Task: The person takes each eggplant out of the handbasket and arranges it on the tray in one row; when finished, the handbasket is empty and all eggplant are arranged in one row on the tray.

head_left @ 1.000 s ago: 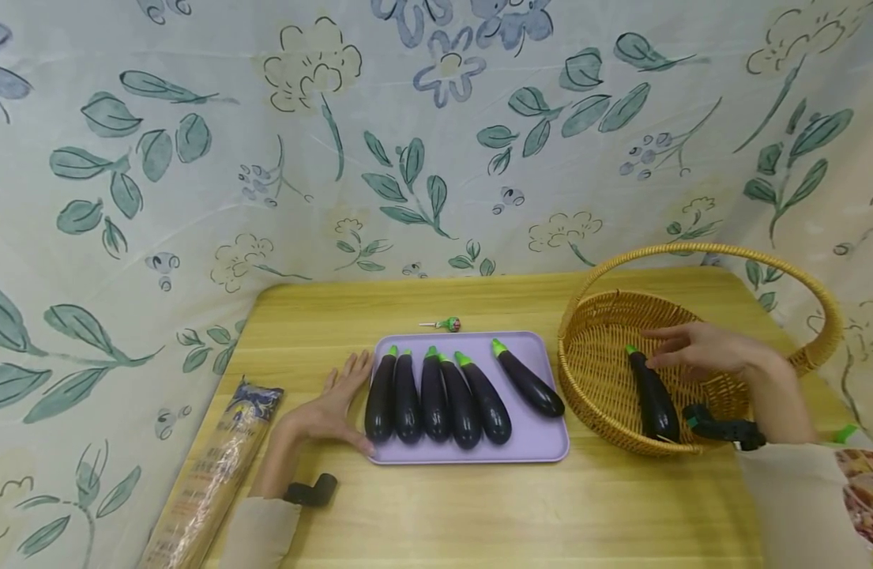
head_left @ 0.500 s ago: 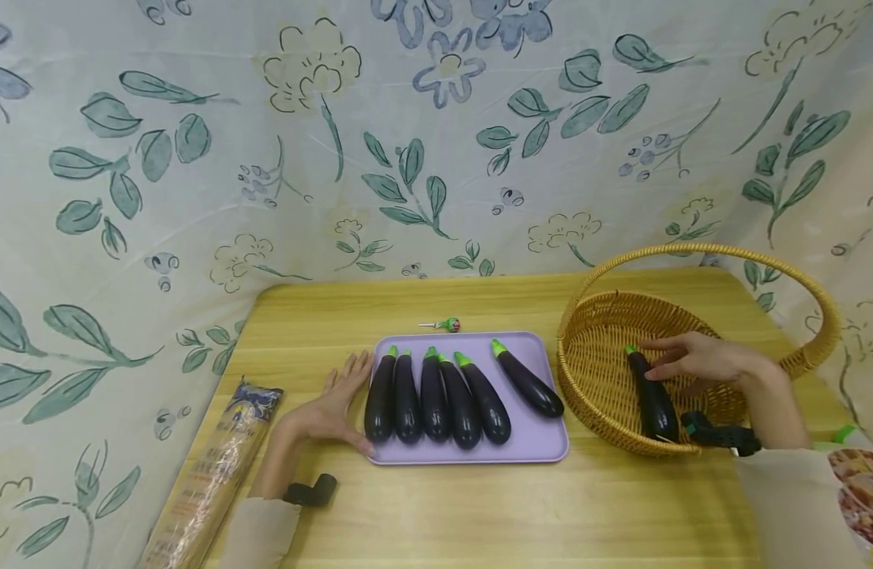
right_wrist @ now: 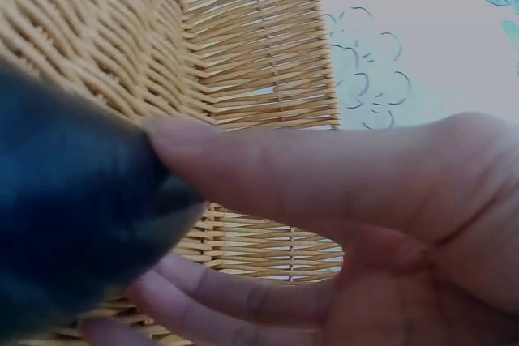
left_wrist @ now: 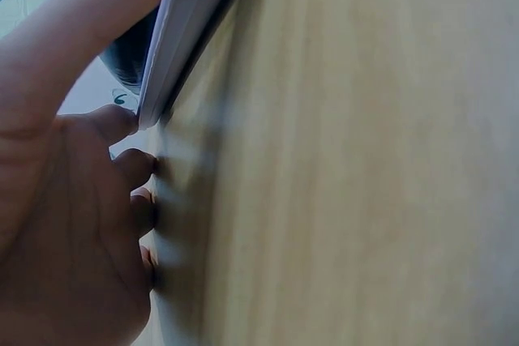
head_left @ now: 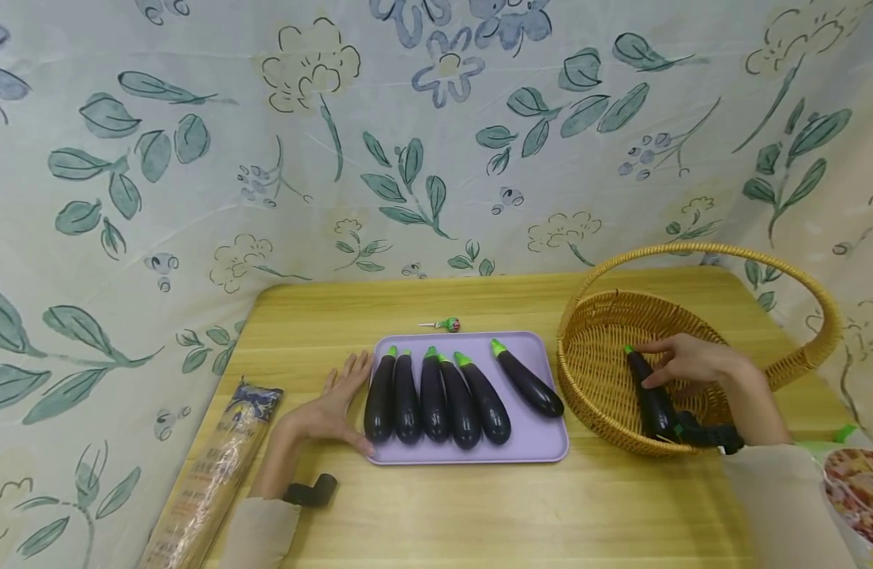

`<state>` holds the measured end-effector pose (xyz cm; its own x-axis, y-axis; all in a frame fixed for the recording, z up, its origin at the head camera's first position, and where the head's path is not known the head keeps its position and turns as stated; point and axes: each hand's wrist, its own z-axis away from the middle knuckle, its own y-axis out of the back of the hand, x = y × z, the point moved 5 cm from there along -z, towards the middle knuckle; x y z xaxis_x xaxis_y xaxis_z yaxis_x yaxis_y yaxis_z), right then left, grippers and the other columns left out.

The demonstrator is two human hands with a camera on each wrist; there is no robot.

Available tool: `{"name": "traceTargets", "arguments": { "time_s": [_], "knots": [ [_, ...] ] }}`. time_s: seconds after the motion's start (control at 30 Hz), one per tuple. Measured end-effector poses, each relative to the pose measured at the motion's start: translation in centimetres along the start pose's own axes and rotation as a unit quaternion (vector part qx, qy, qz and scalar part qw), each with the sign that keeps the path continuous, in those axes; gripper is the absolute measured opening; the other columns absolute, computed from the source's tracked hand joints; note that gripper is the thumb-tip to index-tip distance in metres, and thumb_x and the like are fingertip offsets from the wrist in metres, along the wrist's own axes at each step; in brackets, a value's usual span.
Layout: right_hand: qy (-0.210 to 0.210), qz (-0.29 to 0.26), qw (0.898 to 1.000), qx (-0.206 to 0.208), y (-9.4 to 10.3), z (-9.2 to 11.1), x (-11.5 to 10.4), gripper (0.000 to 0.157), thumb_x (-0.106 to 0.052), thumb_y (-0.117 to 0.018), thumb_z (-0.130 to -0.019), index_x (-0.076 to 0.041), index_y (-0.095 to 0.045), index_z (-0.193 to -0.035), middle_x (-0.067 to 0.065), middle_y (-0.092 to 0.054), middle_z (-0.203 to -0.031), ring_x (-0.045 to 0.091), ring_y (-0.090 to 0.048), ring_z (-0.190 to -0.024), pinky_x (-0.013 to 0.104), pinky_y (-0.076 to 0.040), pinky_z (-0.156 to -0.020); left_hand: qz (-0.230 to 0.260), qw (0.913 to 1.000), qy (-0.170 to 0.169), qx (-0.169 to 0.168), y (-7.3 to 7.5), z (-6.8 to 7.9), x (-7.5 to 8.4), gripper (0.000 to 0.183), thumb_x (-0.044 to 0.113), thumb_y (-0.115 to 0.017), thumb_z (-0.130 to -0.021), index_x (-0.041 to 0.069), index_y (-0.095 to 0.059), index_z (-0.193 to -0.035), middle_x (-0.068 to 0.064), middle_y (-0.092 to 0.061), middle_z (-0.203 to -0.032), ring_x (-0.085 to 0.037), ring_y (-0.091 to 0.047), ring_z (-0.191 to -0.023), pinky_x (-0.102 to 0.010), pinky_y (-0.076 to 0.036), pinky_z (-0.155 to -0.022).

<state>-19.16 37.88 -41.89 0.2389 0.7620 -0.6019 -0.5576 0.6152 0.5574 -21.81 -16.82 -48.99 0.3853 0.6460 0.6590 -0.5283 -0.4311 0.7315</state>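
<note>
Inside the wicker basket [head_left: 594,336] lies a dark eggplant [head_left: 655,403] with a bright green stem end. My right hand [head_left: 695,363] holds it near its upper half; in the right wrist view the thumb [right_wrist: 268,164] touches the eggplant [right_wrist: 73,208] and the other fingers curl beneath it. My left hand [head_left: 329,407] lies spread at the left edge of the lilac tray [head_left: 472,454], with its thumb at the near corner. On that tray several eggplants [head_left: 436,403] lie in a row, and one more eggplant [head_left: 527,381] slants apart at the right.
A wrapped lollipop [head_left: 446,324] lies behind the tray on the wooden table [head_left: 479,514]. At the left is a long plastic pack [head_left: 216,466]. A printed bag [head_left: 859,490] stands at the right edge. The basket's tall handle [head_left: 699,249] arches behind my right hand.
My right hand has shifted left and closed in on the eggplant in the basket, which barely moves. The left hand and the tray have stayed put.
</note>
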Motion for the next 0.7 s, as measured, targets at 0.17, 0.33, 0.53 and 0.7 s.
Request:
{"name": "traceTargets", "arguments": {
  "time_s": [0.17,0.33,0.53,0.7],
  "knots": [
    [-0.007,-0.007,1.000,0.005,-0.05,-0.28,-0.28,0.087,-0.014,-0.075,-0.094,0.010,-0.021,-0.158,0.050,-0.045,-0.140,0.045,-0.066,-0.117,0.045,-0.066,-0.081,0.003,1.0000,-0.003,0.001,-0.04,0.02,-0.07,0.153,0.043,-0.099,-0.059,0.003,0.004,-0.165,-0.024,0.015,-0.172,-0.046,0.019,-0.158,-0.068,0.015,-0.125],
    [-0.014,-0.021,1.000,0.004,-0.04,-0.51,-0.20,0.085,-0.011,-0.074,-0.093,0.011,-0.023,-0.158,0.045,-0.053,-0.135,0.027,-0.071,-0.104,0.045,-0.066,-0.082,0.002,1.0000,0.000,0.000,0.02,0.07,-0.15,0.154,0.045,-0.099,-0.059,0.004,0.004,-0.165,-0.023,0.015,-0.172,-0.046,0.019,-0.158,-0.067,0.015,-0.126],
    [-0.015,-0.029,0.999,0.006,-0.08,-0.65,0.19,0.083,-0.012,-0.073,-0.094,0.008,-0.024,-0.159,0.051,-0.026,-0.152,0.021,-0.069,-0.095,0.045,-0.066,-0.082,0.001,1.0000,0.001,-0.002,0.03,0.12,-0.21,0.154,0.045,-0.099,-0.059,0.003,0.005,-0.165,-0.023,0.016,-0.172,-0.046,0.019,-0.158,-0.067,0.015,-0.126],
    [-0.016,-0.035,0.999,0.016,-0.32,-0.71,0.13,0.082,-0.013,-0.072,-0.094,0.003,-0.027,-0.160,0.040,-0.059,-0.109,0.013,-0.052,-0.064,0.034,-0.057,-0.062,0.003,1.0000,0.002,-0.002,0.06,0.17,-0.14,0.153,0.044,-0.099,-0.059,0.003,0.004,-0.165,-0.022,0.015,-0.172,-0.045,0.019,-0.158,-0.067,0.015,-0.126]
  ]
}}
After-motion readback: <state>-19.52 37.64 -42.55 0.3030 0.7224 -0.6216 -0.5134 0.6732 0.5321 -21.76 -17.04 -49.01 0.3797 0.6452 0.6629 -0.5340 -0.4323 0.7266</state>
